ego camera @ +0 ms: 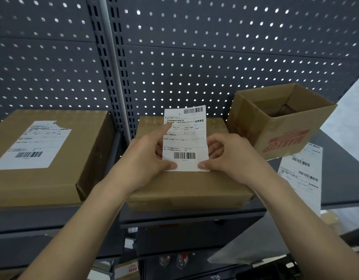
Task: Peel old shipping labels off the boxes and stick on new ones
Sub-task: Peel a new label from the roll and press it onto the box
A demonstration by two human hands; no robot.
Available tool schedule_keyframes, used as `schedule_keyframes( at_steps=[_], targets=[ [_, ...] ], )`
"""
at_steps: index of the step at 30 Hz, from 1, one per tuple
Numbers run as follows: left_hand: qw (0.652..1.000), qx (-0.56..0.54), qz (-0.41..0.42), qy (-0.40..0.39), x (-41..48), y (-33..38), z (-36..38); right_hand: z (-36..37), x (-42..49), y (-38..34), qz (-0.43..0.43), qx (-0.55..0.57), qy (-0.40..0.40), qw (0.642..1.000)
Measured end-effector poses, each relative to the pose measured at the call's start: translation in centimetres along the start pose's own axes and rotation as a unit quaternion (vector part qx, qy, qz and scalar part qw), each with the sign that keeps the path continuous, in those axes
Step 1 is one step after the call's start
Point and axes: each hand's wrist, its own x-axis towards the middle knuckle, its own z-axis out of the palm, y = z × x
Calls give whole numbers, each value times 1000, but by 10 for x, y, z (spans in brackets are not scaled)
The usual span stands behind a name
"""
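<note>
Head view: white label (185, 138) at frame centre, held above flat centre box (190, 188). Long axis runs bottom-to-top of frame, top edge toward pegboard (194, 47), print facing camera. Left hand (148, 158) pinches lower-left corner, index finger stretched across label face. Right hand (231, 156) pinches lower-right corner.
Boxes sit on dark grey shelf (342, 178). Left box (53, 184) carries stuck label (33, 144). Open box (281, 126) at right, red "MAKE-UP" upside down. Label sheet (302, 172) at lower right.
Held label: barcodes top and bottom, "业务类型".
</note>
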Motion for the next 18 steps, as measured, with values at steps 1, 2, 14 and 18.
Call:
schedule_keyframes(
  at_steps=[1, 2, 14, 18],
  targets=[
    [1000, 13, 1, 2, 1, -1, 0, 0, -1, -1, -3, -17, 0, 1000],
    [1000, 24, 1, 3, 1, -2, -1, 1, -2, -1, -6, -38, 2, 999],
    [995, 98, 26, 8, 7, -9, 7, 0, -8, -6, -4, -61, -1, 998],
    [992, 123, 13, -14, 10, -19, -2, -7, -6, 0, 11, -62, -8, 998]
  ],
)
